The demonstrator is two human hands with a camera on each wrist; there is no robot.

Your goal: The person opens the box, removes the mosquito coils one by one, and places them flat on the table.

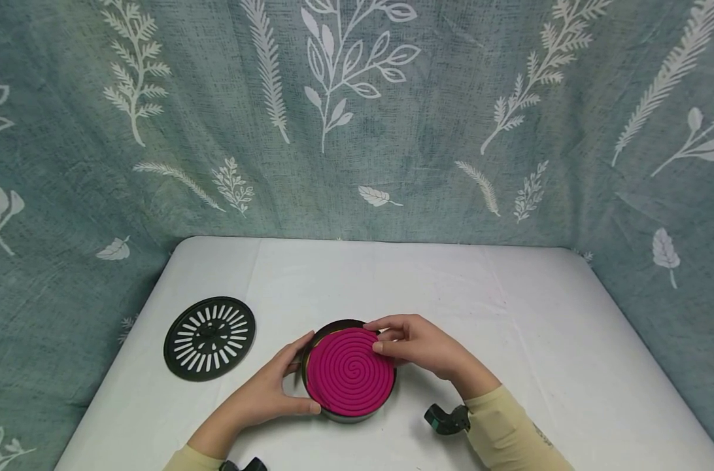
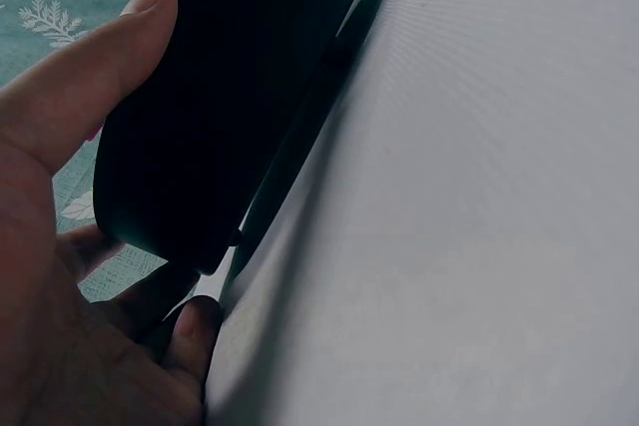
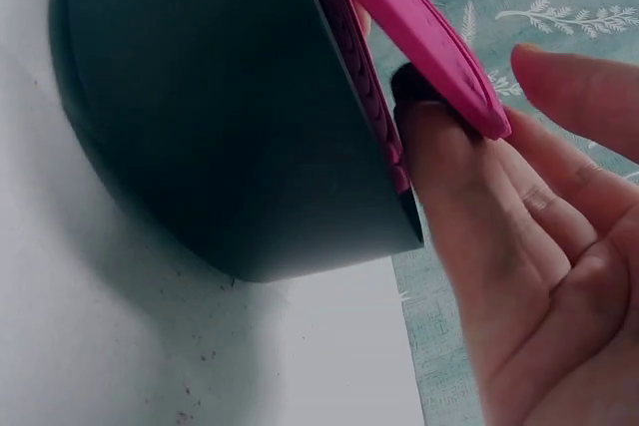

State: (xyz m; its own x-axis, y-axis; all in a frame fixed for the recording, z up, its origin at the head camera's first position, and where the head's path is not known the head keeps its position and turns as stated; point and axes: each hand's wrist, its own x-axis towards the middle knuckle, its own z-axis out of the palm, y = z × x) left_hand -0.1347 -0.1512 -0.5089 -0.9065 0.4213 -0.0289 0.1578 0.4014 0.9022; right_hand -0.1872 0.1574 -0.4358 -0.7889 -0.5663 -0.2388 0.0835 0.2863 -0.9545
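Note:
A round dark tin (image 1: 348,420) stands on the table with a magenta spiral mosquito coil (image 1: 351,373) at its top. My left hand (image 1: 271,386) grips the tin from the left, with the thumb at its near side and the fingers round its far side. At the right rim is my right hand (image 1: 418,343), its fingertips under the edge of the coil and its thumb over the top side. The right wrist view shows this coil (image 3: 439,42) tilted up along one edge, with more magenta coil (image 3: 374,112) below it inside the tin.
A round black slotted lid (image 1: 210,339) lies flat on the white table (image 1: 510,327) to the left of the tin. Teal leaf-printed cloth (image 1: 357,183) hangs behind the table and along its sides. Small reddish crumbs (image 3: 205,356) lie beside the tin.

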